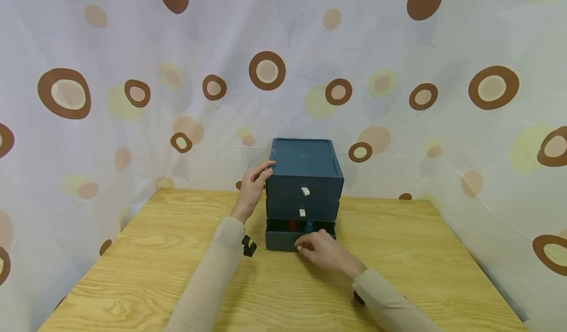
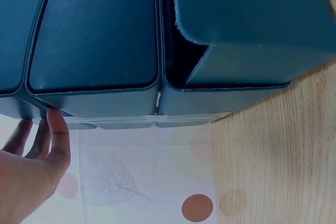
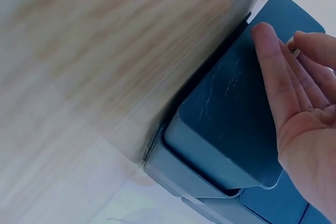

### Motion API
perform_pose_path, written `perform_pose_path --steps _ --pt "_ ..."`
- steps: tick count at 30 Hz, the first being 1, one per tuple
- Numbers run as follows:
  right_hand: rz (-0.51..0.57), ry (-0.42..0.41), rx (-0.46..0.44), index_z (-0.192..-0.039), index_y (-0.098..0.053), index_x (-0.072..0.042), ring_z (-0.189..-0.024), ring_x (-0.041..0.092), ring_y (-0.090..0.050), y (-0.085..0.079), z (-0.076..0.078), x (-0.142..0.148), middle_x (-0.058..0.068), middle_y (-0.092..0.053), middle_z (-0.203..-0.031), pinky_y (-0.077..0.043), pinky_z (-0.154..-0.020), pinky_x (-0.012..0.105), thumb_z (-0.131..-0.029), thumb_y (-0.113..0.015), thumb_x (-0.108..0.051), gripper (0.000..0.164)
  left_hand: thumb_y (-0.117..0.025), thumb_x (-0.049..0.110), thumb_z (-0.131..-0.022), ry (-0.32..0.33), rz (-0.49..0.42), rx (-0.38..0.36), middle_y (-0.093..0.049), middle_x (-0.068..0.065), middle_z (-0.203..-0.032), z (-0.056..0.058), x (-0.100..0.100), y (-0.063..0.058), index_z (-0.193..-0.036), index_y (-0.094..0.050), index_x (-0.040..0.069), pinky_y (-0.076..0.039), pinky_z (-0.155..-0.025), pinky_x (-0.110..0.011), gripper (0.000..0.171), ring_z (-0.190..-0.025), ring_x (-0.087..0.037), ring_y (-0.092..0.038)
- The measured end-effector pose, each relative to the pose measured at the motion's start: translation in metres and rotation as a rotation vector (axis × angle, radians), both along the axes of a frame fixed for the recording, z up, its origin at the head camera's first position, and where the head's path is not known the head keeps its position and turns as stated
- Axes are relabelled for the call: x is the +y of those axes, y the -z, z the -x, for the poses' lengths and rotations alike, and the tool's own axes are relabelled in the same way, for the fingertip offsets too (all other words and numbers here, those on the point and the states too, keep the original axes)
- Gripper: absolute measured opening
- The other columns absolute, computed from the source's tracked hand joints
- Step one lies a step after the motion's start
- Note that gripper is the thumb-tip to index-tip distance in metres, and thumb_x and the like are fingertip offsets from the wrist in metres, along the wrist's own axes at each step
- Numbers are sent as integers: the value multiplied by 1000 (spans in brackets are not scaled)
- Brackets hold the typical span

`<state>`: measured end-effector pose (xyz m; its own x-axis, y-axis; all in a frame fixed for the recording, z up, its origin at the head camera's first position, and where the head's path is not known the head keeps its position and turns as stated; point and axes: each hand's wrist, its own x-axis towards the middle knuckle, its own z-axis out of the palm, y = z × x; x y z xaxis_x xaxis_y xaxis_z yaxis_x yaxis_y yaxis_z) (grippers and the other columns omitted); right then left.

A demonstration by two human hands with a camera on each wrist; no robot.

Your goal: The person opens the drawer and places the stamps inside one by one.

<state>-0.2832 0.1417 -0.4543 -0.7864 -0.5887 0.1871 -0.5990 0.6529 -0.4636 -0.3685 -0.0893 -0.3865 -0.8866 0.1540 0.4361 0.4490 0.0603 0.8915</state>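
Observation:
A dark blue drawer cabinet with three stacked drawers stands on the table. Its bottom drawer is pulled out part way, and inside it show a small red object and a small blue object. My left hand rests on the cabinet's upper left side, with extended fingertips against the wall. Down at the bottom drawer, my right hand pinches its small white knob between thumb and fingers. In the right wrist view the fingers mostly hide that knob.
White knobs mark the top drawer and the middle drawer, both closed. Beneath is a wood-grain table. A patterned curtain hangs behind the cabinet and along the sides.

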Motion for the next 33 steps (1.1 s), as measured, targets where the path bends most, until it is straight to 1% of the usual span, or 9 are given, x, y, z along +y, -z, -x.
perform_pose_path --steps 7,12,14,17,18,24,25,27,33 --pt "-8 6 -1 -110 -75 -9 -64 -1 -58 -3 4 3 1 -75 -90 -49 -59 19 -95 -63 -11 19 -50 39 -102 -2 7 2 -42 3 -153 0 1 -2 -139 -56 25 -45 -95 -47 39 -136 -22 -43" --pt "-15 -1 7 -111 -74 -9 -74 3 -65 0 9 5 3 -75 -96 -52 -65 19 -96 -62 -12 20 -51 42 -101 -9 7 -19 -42 4 -153 -1 0 -1 -138 -57 27 -45 -98 -50 40 -137 -22 -42" --pt "-15 -10 7 -112 -74 -9 -75 4 -66 0 11 5 4 -75 -98 -53 -66 19 -97 -61 -13 20 -51 42 -101 -9 5 -24 -42 4 -154 -1 -1 -1 -139 -56 27 -44 -99 -51 41 -137 -22 -42" --pt "-16 -18 3 -113 -74 -8 -71 2 -65 1 13 5 4 -75 -98 -52 -64 19 -97 -61 -13 21 -51 44 -101 -6 7 -25 -41 4 -154 -2 -2 -1 -140 -56 26 -44 -99 -52 42 -138 -23 -41" --pt "-15 -17 3 -113 -74 -8 -70 1 -64 1 13 5 4 -75 -98 -52 -63 19 -97 -61 -13 21 -50 42 -102 -2 12 -33 -40 2 -155 -6 -2 -4 -141 -55 25 -43 -99 -52 43 -138 -24 -41" --pt "-12 -18 13 -114 -73 -8 -63 -1 -61 0 17 5 6 -75 -97 -50 -60 18 -97 -60 -12 21 -49 37 -104 15 6 -45 -36 1 -157 -6 -2 -6 -143 -52 21 -43 -100 -51 43 -141 -25 -38" --pt "-11 -18 13 -114 -73 -7 -62 -1 -61 0 18 6 6 -75 -97 -50 -60 18 -98 -60 -12 22 -49 38 -103 16 1 -38 -37 2 -157 -2 -2 -4 -143 -53 23 -43 -100 -51 43 -141 -24 -38" --pt "-5 -17 8 -115 -73 -7 -60 -1 -59 0 20 6 7 -75 -96 -50 -59 19 -97 -60 -12 22 -50 40 -102 15 -4 -27 -39 3 -156 -1 -1 -3 -141 -54 24 -43 -99 -51 42 -140 -23 -39" --pt "-10 -5 4 -119 -71 -6 -63 -1 -59 2 24 7 8 -75 -99 -49 -60 19 -97 -60 -10 24 -51 41 -102 3 -1 -27 -41 5 -154 -2 1 -2 -139 -56 27 -44 -98 -50 40 -138 -21 -41"
